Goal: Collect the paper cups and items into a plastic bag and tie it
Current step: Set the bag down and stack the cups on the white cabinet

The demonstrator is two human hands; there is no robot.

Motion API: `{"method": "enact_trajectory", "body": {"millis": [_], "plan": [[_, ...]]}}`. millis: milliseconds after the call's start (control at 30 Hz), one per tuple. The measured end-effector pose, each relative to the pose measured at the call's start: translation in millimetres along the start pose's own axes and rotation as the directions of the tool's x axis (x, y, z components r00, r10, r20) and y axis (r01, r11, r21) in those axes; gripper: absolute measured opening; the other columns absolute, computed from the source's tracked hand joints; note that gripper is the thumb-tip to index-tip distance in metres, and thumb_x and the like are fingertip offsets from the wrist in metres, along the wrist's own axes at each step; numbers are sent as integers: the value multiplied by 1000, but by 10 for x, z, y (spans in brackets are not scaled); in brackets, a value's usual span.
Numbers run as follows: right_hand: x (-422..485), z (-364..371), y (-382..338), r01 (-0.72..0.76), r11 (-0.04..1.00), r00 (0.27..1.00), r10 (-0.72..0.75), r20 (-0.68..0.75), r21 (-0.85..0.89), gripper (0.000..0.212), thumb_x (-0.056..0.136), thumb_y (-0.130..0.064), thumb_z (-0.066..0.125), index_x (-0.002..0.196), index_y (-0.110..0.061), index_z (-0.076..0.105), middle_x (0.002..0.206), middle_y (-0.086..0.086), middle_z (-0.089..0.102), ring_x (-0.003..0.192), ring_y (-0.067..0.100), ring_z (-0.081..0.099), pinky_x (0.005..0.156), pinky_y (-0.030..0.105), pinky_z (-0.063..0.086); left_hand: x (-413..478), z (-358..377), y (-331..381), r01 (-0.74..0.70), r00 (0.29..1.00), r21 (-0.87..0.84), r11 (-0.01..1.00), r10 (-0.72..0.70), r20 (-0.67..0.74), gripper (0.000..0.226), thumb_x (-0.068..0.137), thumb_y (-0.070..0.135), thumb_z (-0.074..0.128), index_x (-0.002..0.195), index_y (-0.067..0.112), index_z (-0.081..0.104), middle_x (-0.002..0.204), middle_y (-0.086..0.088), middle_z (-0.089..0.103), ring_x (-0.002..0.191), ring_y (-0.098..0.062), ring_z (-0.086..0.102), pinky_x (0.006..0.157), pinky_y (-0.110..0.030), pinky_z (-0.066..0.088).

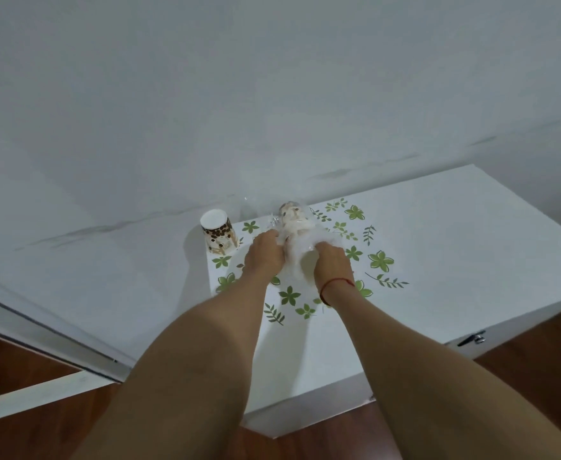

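Two hands: left (262, 250), right (333, 260); fingers curled, pinching bag (297, 227) film on either side. Bag: part-filled, on table (438, 260). One cup (217, 230): inverted, just left of bag, outside it. Advice: hold mouth wide, load cup before knotting.

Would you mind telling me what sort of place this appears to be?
Probably a room in a home: a white cabinet with a leaf-print mat stands against a plain wall on a wood floor.

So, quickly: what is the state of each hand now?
Left hand: closed, gripping the plastic bag.
Right hand: closed, gripping the same bag.
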State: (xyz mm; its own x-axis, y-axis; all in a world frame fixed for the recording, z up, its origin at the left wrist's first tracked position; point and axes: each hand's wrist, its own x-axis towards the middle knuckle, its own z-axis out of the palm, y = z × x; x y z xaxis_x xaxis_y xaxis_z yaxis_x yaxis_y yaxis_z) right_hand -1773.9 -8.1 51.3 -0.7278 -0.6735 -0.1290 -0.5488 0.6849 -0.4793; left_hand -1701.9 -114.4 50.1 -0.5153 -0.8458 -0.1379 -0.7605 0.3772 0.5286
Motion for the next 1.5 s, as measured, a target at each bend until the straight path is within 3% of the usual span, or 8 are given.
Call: {"method": "enact_trajectory", "body": {"millis": [233, 433, 733, 967, 1100, 1200, 1300, 1500], "plan": [[5, -61, -152, -98, 988, 993, 90, 75, 119, 39, 98, -13, 36, 135, -10, 49, 133, 18, 53, 120, 34, 53, 100, 37, 42, -222, 57, 22, 556, 828, -667, 496, -405, 388, 43, 97, 31, 52, 125, -1, 56, 110, -17, 69, 74, -24, 64, 61, -33, 60], [-22, -141, 69, -64, 980, 998, 59, 32, 190, 44, 94, -4, 36, 132, -13, 55, 135, 15, 54, 122, 33, 52, 102, 35, 41, -78, 209, 39, 441, 888, -561, 701, -433, 157, 40, 93, 25, 58, 123, -2, 58, 122, -19, 64, 107, -35, 65, 85, -37, 56], [-79, -117, 241, -164, 896, 986, 138, 91, 413, 44, 95, -11, 35, 137, -21, 47, 136, 11, 52, 121, 30, 51, 99, 34, 41, -253, 332, 45, 486, 859, -622, 614, -469, 208, 68, 88, 63, 48, 98, -3, 60, 73, -15, 68, 42, -21, 56, 38, -24, 44], [-74, -247, 23, -262, 691, 962, 130, 240, 674, 39, 86, -41, 42, 110, -12, 51, 100, 8, 55, 81, 22, 54, 70, 30, 38, -510, 226, 42, 339, 934, -741, 580, -305, 189, 42, 86, 59, 56, 90, 17, 56, 101, -7, 61, 88, -24, 64, 82, -46, 60], [-61, -199, 103, -238, 727, 971, 164, 173, 645, 29, 85, -30, 58, 108, -11, 59, 104, 10, 61, 101, 28, 60, 77, 28, 43, -605, 184, -12, 386, 920, -766, 514, -274, 279, 25, 89, 32, 57, 107, 14, 57, 122, -16, 61, 100, -28, 60, 73, -39, 59], [-136, -212, 102, -306, 761, 932, 117, 344, 572, 77, 79, -34, 63, 145, -17, 27, 135, 11, 47, 116, 31, 55, 88, 32, 47, -710, 142, -15, 427, 904, -704, 568, -251, 346, 37, 92, 36, 46, 122, 19, 60, 123, -15, 63, 108, -34, 63, 86, -51, 57], [-261, -248, 53, -368, 783, 840, 48, 541, 502, 108, 73, -29, 69, 149, -25, -9, 112, 10, 52, 83, 24, 63, 60, 31, 57, -825, 123, -67, 405, 909, -601, 689, -235, 343, 47, 93, 45, 40, 127, 20, 60, 115, -15, 67, 99, -34, 67, 84, -40, 53], [-332, -272, -49, -230, 775, 860, -121, 496, 589, 55, 66, -18, 79, 117, -9, 59, 102, 8, 70, 83, 20, 64, 72, 28, 53, -955, -111, -193, 340, 940, -663, 667, -228, 253, 28, 90, 36, 39, 97, 18, 60, 93, -11, 67, 82, -28, 62, 75, -37, 51]]}}
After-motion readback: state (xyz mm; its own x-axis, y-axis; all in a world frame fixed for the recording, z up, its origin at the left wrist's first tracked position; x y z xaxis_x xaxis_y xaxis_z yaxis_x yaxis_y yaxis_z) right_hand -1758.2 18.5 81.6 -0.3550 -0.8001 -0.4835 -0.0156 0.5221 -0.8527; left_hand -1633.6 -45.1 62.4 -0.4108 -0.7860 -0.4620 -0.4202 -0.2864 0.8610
